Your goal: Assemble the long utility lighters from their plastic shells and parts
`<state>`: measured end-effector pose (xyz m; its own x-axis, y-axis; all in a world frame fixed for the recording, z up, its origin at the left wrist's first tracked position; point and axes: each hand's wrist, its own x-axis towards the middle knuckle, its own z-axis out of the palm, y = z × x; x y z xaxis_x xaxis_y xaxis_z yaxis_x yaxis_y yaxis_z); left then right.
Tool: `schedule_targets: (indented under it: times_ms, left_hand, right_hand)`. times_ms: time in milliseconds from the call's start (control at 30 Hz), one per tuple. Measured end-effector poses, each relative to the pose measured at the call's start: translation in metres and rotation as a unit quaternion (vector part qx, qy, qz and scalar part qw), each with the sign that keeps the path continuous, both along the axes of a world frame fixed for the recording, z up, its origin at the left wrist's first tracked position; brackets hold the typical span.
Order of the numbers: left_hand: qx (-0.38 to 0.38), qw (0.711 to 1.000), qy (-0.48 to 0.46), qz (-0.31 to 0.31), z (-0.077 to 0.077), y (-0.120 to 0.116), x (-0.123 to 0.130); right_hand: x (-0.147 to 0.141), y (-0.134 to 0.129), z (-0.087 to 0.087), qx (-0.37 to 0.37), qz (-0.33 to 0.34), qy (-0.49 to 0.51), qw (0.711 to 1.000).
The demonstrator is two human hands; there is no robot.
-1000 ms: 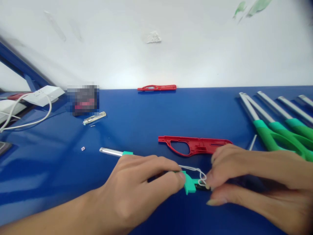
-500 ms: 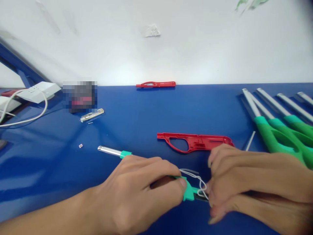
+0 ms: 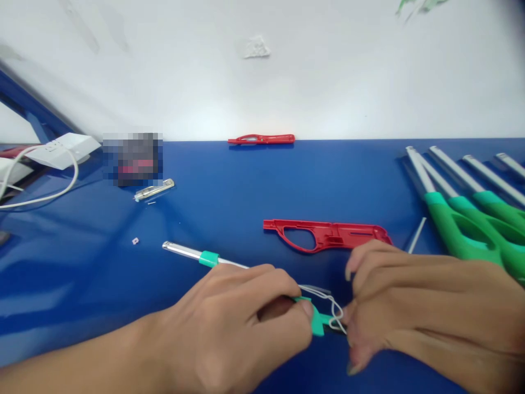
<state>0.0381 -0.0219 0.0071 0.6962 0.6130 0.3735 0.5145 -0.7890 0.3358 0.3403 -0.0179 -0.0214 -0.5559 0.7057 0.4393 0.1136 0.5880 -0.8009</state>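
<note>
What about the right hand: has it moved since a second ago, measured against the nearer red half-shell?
Yes: against the red half-shell, the right hand has shifted toward the wearer, most plainly at the thumb.

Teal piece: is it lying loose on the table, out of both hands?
No, the left hand pinches the teal piece between thumb and fingers.

Desk (image 3: pixel 213 180): blue, glossy. Bearing two red casings (image 3: pixel 356 235), green-handled tools (image 3: pixel 443 221) right, clear cartridge (image 3: pixel 155 190) left.
</note>
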Motion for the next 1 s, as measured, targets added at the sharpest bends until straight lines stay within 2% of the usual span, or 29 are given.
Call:
schedule_targets:
  times_ms: [233, 500, 667, 800, 900, 1000]
  left_hand:
    - [0.011, 0.998, 0.04, -0.057, 0.008, 0.003, -0.005]
    - [0.005, 0.998, 0.043, -0.046, 0.008, 0.002, -0.003]
    - [0.033, 0.999, -0.02, -0.017, 0.006, 0.005, 0.004]
    - [0.0, 0.997, -0.081, 0.007, 0.004, 0.004, 0.007]
    - [0.029, 0.997, -0.078, 0.002, -0.001, 0.003, 0.005]
    - [0.06, 0.996, -0.066, -0.016, -0.006, 0.003, 0.001]
  right_hand:
    - [-0.001, 0.003, 0.001, 0.042, 0.002, -0.008, 0.999]
    - [-0.001, 0.001, 0.0, 0.043, 0.015, -0.026, 0.999]
    - [-0.001, 0.003, 0.005, 0.061, -0.016, -0.016, 0.998]
    - [0.009, 0.01, 0.017, 0.113, -0.004, -0.081, 0.99]
    - [0.013, 0.013, 0.023, 0.122, -0.012, -0.128, 0.984]
    - [0.011, 0.008, 0.022, 0.138, -0.057, -0.155, 0.977]
